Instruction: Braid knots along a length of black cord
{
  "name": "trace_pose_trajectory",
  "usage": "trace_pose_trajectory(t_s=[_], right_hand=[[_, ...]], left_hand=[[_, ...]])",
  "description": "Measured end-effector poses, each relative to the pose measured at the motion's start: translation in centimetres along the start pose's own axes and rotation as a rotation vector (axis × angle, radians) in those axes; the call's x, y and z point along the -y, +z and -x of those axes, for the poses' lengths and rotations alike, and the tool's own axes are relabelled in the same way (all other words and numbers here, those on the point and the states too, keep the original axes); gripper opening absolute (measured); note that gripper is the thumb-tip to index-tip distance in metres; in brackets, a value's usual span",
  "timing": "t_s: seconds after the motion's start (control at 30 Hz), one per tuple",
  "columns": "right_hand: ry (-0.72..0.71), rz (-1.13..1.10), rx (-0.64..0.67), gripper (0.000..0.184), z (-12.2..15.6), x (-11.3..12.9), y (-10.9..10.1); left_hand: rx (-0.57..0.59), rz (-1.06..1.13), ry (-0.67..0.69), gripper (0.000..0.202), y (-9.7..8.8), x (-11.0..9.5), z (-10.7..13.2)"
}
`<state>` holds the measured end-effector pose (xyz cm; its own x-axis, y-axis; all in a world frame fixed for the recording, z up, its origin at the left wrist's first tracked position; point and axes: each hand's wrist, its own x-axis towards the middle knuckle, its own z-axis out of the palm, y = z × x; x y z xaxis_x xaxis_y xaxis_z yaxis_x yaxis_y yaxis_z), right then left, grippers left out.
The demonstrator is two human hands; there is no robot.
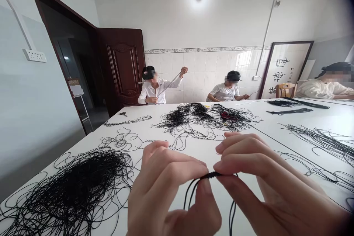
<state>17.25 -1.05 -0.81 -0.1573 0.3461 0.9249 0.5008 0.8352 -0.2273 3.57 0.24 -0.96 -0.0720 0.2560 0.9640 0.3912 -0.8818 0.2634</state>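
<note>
A short braided length of black cord (212, 174) is stretched between my two hands, close to the camera and above the white table (155, 125). My left hand (171, 188) pinches its left end between thumb and forefinger. The right end is pinched the same way by my right hand (257, 173). Loose strands of the cord hang down below the fingers on both sides. Left of my left hand lies a big tangled heap of black cord (83, 180).
More black cord piles (190, 116) spread across the table's far middle. Scissors (123, 114) lie near its far left edge. Cord bundles (323, 138) rest at the right. One person (156, 90) stretches a cord opposite; two other people (225, 90) (329, 84) sit further right.
</note>
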Motion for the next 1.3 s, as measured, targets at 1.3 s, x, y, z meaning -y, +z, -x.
trace_pose_trajectory(t_s=[1.3], right_hand=[[-0.086,0.078,-0.004,0.015,-0.63,-0.17,-0.12]], left_hand=[[0.121,0.013,-0.078,0.021,-0.69,-0.04,0.17]])
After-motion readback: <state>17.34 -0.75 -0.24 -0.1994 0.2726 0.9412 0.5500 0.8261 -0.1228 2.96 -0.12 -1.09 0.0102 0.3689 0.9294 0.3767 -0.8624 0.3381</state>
